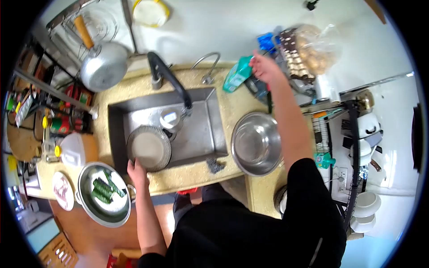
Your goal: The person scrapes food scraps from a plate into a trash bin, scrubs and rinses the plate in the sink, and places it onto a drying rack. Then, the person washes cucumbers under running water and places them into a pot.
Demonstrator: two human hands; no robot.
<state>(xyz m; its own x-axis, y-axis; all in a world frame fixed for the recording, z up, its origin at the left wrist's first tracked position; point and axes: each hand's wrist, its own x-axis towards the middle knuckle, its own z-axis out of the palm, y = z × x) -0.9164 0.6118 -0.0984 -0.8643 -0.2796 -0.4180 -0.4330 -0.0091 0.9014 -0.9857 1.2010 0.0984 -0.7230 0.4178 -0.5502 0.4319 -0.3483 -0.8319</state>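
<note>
My left hand (138,173) grips the near edge of a round ribbed bowl (149,147), which sits tilted in the left part of the steel sink (201,134). My right hand (264,67) reaches to the back of the counter, its fingers bent at the top of a green bottle (237,75). Whether the fingers hold the bottle is too small to tell. A small clear container with a white label (170,119) lies in the sink behind the bowl. The black faucet (172,80) arches over the sink.
A steel bowl (255,143) stands right of the sink. At the left are a colander with cut cucumbers (105,214), a plate of meat (63,191) and a large jug (78,149). A scouring pad (215,165) lies on the front edge. A dish rack (353,156) stands right.
</note>
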